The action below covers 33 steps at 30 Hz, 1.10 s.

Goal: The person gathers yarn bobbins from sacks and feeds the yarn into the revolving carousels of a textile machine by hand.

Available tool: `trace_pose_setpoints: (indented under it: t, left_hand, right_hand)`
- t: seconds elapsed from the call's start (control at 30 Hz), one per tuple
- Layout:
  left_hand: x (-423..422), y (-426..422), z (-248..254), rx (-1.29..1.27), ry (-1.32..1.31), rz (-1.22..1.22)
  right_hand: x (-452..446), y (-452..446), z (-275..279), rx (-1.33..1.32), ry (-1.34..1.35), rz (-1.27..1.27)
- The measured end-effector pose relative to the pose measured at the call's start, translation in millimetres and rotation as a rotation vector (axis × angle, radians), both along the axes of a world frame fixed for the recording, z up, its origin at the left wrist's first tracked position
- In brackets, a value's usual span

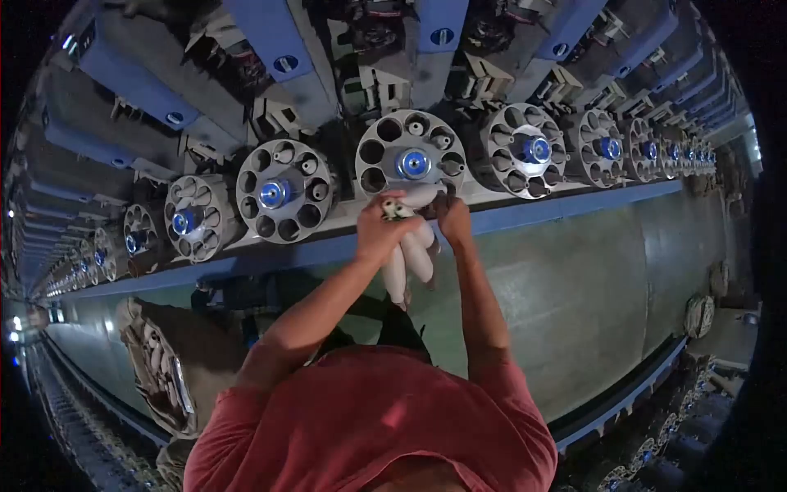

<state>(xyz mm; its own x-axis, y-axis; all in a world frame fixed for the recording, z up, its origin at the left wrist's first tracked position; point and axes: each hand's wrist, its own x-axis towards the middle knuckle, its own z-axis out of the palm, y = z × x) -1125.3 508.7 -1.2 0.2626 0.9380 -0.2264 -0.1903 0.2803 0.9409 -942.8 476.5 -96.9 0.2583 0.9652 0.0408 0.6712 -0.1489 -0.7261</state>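
Several pale yarn bobbins [416, 256] hang in a bunch from my left hand [381, 230], whose fingers are wrapped round their upper ends. Across the top of the bunch lies one more pale bobbin [422, 195], nearly level, with its right end at my right hand [452, 217]. The fingers of my right hand are closed on that end. Just beyond both hands stands a round magazine [412, 156] with a blue hub; some of its round pockets hold bobbins and others look dark and hollow.
Similar round magazines [284, 191] line the machine on both sides, below slanted blue panels [270, 37]. A blue rail [533, 217] runs under them. A large sack [168, 361] with bobbins stands at the lower left. Another machine [656, 435] is behind at the lower right.
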Motion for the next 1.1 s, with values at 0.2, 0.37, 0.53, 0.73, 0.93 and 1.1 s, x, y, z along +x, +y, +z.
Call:
trace_pose_setpoints:
  t: [0.2,0.37,0.53,0.73,0.93,1.1]
  left_hand:
    - [-10,13,51,0.578,0.153,-0.510]
    - [-100,21,50,0.308,-0.297,-0.424]
    - [-129,20,32,0.138,-0.576,-0.430]
    - [-145,20,16,0.112,-0.579,-0.390]
    - [-162,16,7,0.096,-0.618,-0.153]
    - [-124,-10,29,0.121,-0.405,-0.127]
  right_hand:
    - [54,-51,-36,0.116,-0.697,-0.256]
    - [47,-59,35,-0.439,0.336,0.404]
    - [-9,-31,121,0.211,0.837,0.193]
    - [-58,-38,156,-0.454,0.643,0.573]
    - [-9,-57,89,0.134,1.460,-0.017]
    - [29,-44,104,0.546,1.585,-0.094]
